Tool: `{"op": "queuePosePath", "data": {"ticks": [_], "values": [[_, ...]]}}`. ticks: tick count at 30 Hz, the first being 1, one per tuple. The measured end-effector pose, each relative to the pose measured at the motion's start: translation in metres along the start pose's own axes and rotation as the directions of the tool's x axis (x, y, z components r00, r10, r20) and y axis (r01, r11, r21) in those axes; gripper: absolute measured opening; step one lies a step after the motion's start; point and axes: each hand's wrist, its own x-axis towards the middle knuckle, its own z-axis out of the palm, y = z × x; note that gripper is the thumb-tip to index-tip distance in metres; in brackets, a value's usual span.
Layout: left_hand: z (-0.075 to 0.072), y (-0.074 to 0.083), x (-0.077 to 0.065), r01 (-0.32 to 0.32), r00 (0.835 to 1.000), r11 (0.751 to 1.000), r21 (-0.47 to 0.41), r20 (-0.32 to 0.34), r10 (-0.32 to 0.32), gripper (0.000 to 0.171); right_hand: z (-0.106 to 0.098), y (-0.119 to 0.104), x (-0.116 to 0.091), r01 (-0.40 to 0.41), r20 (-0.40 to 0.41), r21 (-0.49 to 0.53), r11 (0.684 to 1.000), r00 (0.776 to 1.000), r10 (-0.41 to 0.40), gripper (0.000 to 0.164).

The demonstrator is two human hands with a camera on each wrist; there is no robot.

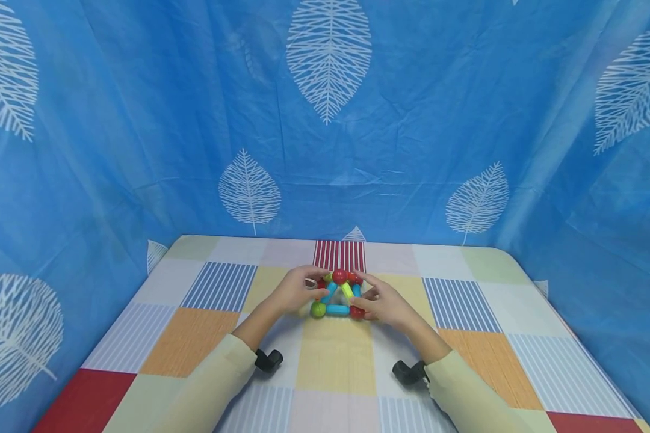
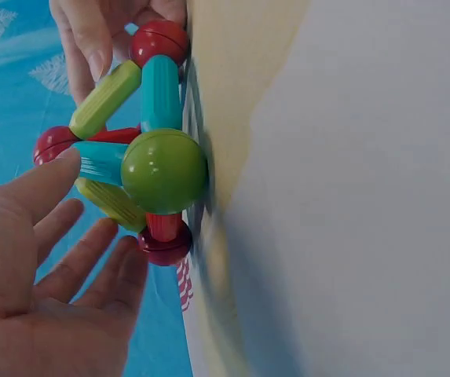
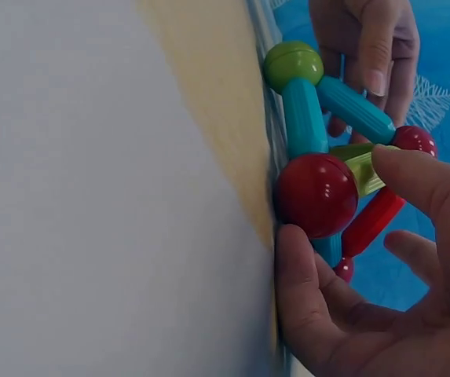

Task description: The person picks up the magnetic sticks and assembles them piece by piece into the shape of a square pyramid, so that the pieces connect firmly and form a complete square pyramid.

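A small pyramid of balls and rods (image 1: 337, 310), like a magnetic building set, stands on the table between both hands. At its top is a red ball (image 1: 339, 276); a green ball (image 2: 164, 171) and a larger red ball (image 3: 317, 195) form its near corners, joined by a blue rod. My left hand (image 1: 295, 290) holds the left side, thumb against a slanted blue rod (image 2: 101, 162) and fingers around the back. On the right, my right hand (image 1: 386, 304) has its thumb on a slanted yellow-green rod (image 3: 370, 171) and a fingertip against the larger red ball.
A patchwork-patterned cloth (image 1: 336, 355) covers the table. Blue curtains (image 1: 325, 168) with white leaf prints rise behind it and on both sides. Black wrist cameras sit below the left wrist (image 1: 269, 361) and the right wrist (image 1: 408, 373).
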Motion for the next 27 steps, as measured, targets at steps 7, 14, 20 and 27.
{"op": "queuePosePath", "data": {"ticks": [7, 14, 20, 27], "values": [[0.0010, 0.0005, -0.0025, -0.034, 0.999, 0.999, 0.033, 0.027, 0.033, 0.045, -0.0019, -0.0045, 0.0016, -0.014, 0.041, -0.053, 0.998, 0.999, 0.016, 0.071], [0.0029, -0.0001, -0.0012, -0.030, 0.999, 0.998, 0.052, 0.013, 0.029, 0.046, -0.0027, -0.0042, -0.0008, -0.006, 0.056, -0.039, 0.999, 0.998, 0.008, 0.072], [0.0025, 0.0027, -0.0006, -0.036, 0.999, 0.996, 0.082, 0.022, 0.034, 0.047, -0.0029, -0.0028, -0.0002, -0.008, 0.053, -0.045, 0.999, 0.999, 0.010, 0.074], [0.0047, 0.0091, 0.0030, -0.030, 0.999, 0.993, 0.111, -0.033, 0.034, 0.047, -0.0026, -0.0007, 0.0012, 0.008, 0.040, -0.050, 0.999, 0.999, -0.006, 0.075]]}}
